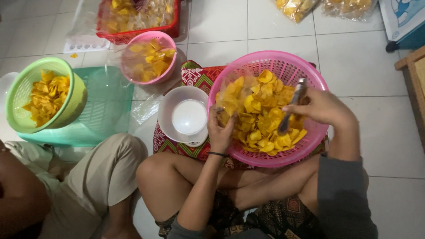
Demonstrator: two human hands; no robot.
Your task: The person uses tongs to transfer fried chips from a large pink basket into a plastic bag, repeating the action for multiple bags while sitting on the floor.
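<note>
Left hand (220,132) clamps one bag, right hand (321,107) clamps one scoop (292,106); three baskets

- Bare white floor tiles (380,132) lie open to the right of the large pink basket (310,146).
- A white kitchen scale (188,117) sits just beside the basket's left rim, narrowing that side.
- A second person's bent knee (110,168) blocks the lower left.
- A small pink basket (170,73), a green basket (75,102) and a red crate (170,28) crowd the far left.

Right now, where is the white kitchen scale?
In the head view, the white kitchen scale sits on the floor mat left of the big pink basket, just beside the left hand.
</note>
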